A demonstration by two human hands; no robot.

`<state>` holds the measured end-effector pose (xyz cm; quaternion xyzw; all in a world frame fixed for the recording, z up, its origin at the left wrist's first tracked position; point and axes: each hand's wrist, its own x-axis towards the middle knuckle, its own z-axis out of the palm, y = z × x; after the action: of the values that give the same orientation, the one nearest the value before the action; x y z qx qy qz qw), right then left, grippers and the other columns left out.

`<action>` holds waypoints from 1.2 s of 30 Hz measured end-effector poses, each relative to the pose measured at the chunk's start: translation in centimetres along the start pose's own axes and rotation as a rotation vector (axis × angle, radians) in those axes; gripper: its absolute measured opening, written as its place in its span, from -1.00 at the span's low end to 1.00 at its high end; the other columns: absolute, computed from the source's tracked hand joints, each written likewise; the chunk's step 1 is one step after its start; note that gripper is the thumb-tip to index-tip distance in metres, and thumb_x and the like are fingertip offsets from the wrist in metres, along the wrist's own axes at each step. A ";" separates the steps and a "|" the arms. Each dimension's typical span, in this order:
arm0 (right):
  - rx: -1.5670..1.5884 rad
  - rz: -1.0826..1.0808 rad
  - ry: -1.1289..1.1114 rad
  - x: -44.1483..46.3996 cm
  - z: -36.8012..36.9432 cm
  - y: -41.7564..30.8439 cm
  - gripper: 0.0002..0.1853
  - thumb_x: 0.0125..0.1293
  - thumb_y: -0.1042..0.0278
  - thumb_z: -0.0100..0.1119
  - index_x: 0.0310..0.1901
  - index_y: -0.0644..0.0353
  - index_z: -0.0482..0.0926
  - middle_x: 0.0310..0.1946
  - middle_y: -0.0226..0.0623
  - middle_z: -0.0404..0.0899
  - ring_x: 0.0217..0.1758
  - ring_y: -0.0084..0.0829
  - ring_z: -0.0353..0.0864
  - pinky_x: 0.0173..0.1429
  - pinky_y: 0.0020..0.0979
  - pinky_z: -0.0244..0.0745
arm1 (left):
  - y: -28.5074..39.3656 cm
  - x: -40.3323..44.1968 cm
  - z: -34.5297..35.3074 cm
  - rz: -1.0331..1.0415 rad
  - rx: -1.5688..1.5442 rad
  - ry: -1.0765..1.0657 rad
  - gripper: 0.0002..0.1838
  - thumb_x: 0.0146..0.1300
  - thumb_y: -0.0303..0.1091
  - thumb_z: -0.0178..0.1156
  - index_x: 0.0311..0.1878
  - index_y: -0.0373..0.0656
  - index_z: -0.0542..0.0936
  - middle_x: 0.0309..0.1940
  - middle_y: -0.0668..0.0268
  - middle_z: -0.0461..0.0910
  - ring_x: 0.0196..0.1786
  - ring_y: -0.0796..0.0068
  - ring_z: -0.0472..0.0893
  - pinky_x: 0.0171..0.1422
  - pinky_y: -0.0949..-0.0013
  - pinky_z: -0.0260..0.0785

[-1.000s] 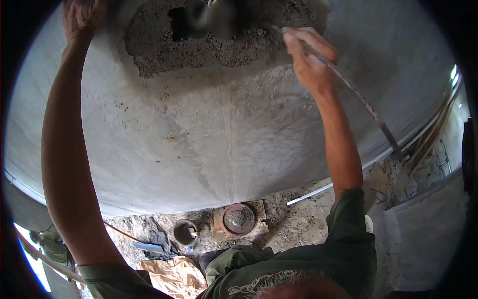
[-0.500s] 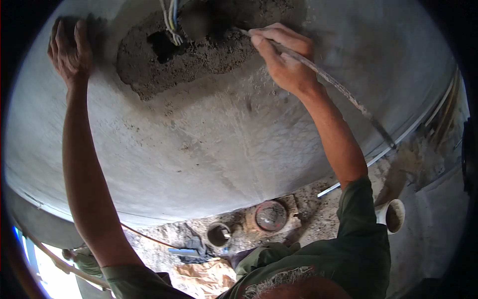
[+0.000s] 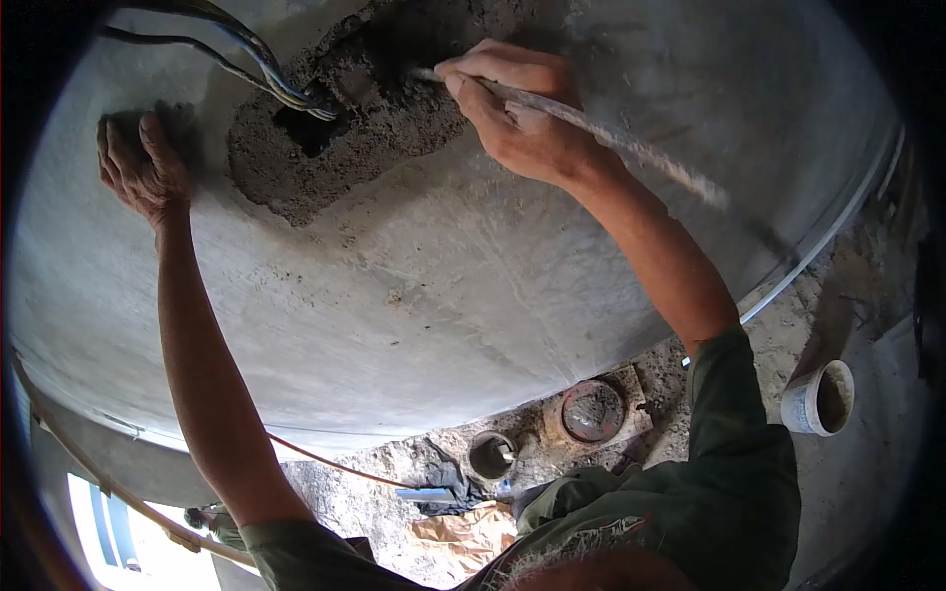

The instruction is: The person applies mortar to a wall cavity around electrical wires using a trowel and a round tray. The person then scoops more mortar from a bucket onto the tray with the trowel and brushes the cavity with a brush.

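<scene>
My left hand (image 3: pixel 146 172) rests on the grey plastered wall (image 3: pixel 424 286), fingers apart, with nothing in it. To its right lies a rough patch of darker mortar (image 3: pixel 296 187) with a dark hole (image 3: pixel 305 136), from which several wires (image 3: pixel 258 59) hang out to the left. Between thumb and fingers, my right hand (image 3: pixel 522 110) grips a long thin rod (image 3: pixel 631 148) crusted with mortar. The rod's near tip touches or almost touches the dark hollow in the patch. Its far end is blurred and points down to the right.
Below the wall stand a round reddish pan (image 3: pixel 592 412) of mortar on a board, a small grey bucket (image 3: pixel 473 463) and a white bucket (image 3: pixel 802 406). A blue flat tool (image 3: pixel 426 495) lies near crumpled brown paper (image 3: pixel 463 532). Another person (image 3: pixel 225 527) is at lower left.
My right hand and the rod have moved left along the patch. The wires now bend left instead of hanging straight from above. My left hand sits slightly lower in view.
</scene>
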<state>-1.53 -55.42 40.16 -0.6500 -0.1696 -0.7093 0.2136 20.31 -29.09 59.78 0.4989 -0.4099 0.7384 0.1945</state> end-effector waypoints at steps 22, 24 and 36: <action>-0.170 -0.060 0.036 -1.4 3.7 -2.3 -0.81 0.18 0.69 0.20 -0.16 0.37 0.57 -0.39 -0.15 0.59 -0.47 -0.32 0.63 -0.45 -0.40 0.53 | -0.7 -0.1 0.3 -0.021 0.003 0.035 -0.22 0.38 0.26 -0.04 0.37 -0.24 0.40 0.42 0.06 0.32 0.48 0.10 0.23 0.56 0.14 -0.06; -0.153 -0.056 0.015 -1.2 3.2 -1.9 -0.84 0.19 0.68 0.19 -0.17 0.38 0.59 -0.40 -0.15 0.60 -0.47 -0.34 0.64 -0.44 -0.42 0.53 | -0.9 -0.1 0.2 -0.042 -0.017 -0.006 -0.12 0.32 0.38 -0.06 0.39 -0.25 0.36 0.45 0.11 0.28 0.50 0.11 0.18 0.58 0.14 -0.08; -0.171 0.036 0.042 0.6 -0.7 0.0 -0.85 0.21 0.60 0.22 -0.18 0.31 0.67 -0.39 -0.15 0.64 -0.40 -0.25 0.68 -0.33 -0.36 0.56 | -1.4 -0.4 0.6 -0.005 0.003 0.059 -0.20 0.36 0.33 -0.08 0.39 -0.16 0.40 0.44 0.17 0.32 0.50 0.19 0.23 0.57 0.19 -0.07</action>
<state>-2.14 -55.81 40.66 -0.6540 -0.0921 -0.7305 0.1737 21.82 -28.66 60.14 0.4783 -0.4017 0.7529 0.2072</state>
